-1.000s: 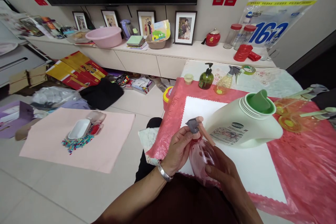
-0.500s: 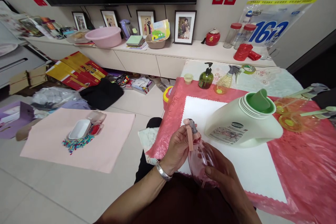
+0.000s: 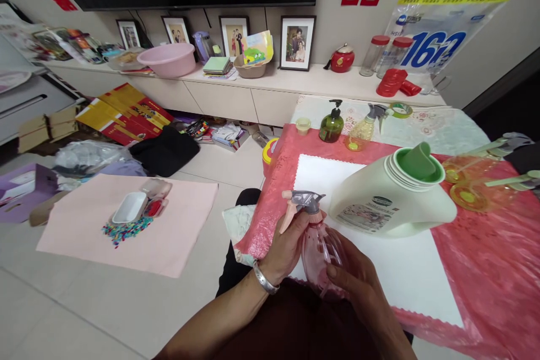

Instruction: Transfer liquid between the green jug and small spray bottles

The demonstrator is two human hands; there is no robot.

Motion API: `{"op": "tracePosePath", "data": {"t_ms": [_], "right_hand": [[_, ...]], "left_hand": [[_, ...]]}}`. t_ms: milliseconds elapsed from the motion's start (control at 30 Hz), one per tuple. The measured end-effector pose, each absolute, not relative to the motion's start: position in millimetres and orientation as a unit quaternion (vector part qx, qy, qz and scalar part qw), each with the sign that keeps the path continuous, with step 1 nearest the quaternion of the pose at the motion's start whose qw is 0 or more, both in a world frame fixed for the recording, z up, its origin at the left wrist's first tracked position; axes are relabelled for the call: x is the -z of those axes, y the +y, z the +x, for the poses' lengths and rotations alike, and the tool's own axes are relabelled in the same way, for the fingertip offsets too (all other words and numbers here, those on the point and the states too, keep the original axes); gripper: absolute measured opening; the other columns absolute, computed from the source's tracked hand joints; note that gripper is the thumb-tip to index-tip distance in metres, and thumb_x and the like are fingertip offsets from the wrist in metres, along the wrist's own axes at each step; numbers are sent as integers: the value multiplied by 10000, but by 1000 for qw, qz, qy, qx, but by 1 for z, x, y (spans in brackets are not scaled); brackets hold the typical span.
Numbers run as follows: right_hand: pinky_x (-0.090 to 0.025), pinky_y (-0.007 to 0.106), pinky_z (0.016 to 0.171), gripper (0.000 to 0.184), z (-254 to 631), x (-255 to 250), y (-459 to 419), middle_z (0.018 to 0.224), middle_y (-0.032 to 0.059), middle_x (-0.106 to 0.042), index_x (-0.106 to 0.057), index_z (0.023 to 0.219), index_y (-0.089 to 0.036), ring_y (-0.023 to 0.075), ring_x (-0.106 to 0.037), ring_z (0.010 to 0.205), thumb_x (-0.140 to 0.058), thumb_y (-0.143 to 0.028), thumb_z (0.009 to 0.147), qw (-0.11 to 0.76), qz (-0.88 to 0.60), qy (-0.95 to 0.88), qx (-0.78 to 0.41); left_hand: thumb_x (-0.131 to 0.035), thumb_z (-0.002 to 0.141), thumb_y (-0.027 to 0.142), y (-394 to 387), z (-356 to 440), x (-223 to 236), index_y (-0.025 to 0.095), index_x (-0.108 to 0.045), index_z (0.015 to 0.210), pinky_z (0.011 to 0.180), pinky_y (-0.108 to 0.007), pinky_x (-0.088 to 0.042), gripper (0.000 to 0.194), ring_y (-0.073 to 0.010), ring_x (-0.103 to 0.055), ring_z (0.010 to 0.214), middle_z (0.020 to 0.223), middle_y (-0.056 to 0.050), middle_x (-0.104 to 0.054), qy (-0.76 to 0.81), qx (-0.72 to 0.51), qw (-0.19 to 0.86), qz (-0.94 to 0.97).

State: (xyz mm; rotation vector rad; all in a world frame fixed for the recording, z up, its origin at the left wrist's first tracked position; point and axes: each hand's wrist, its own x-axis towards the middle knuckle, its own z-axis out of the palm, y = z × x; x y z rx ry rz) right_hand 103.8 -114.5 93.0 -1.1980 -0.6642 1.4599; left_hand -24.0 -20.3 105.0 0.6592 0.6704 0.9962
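A clear pink spray bottle (image 3: 319, 244) is held nearly upright over my lap at the table's near edge. My left hand (image 3: 287, 244) closes round its neck, with the thumb at the pink collar below the grey and pink trigger head (image 3: 306, 200). The trigger points left. Around the bottle's body wraps my right hand (image 3: 352, 273), thumb across the front. Just beyond stands a big pale green detergent jug (image 3: 379, 197) with a green spout in its open mouth. It rests on a white scalloped mat (image 3: 415, 270).
Red plastic sheeting (image 3: 498, 270) covers the table. At its back are a green pump bottle (image 3: 331, 126), a small cup (image 3: 302, 126) and a yellowish spray bottle (image 3: 360, 132). Orange spray bottles (image 3: 472, 197) lie at right. On the floor, a pink sheet (image 3: 181, 225) holds colourful beads (image 3: 126, 230).
The trigger head has turned, so its nozzle now points left rather than towards me. My left fingers have shifted from the trigger to the collar. My right hand still holds the body.
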Motion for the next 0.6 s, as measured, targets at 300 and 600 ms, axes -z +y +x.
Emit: {"op": "tracePosePath", "data": {"t_ms": [300,600], "right_hand": [[-351,412,1138,712,102,-88,-116,1420,46,-436,-539,1385,-279,290,-381,1344,-818,-392,739,550,-481,-275,-625],[-374,433,1122,748,104,-83,-117,1409,83,-444,-517,1410,-226,310,-414,1314,-807,-419,748,550,-475,-281,-627]], "left_hand": [[-871,651,449,-22,-21,-100,179,-745,1000,860,-307,-472,459,-167,-638,856,904,-49,-721,313,-468,784,263],[-910,613,364,-20,-22,-109,139,-737,1027,780,-250,-467,502,-107,-602,753,885,-32,-713,315,-436,818,202]]}}
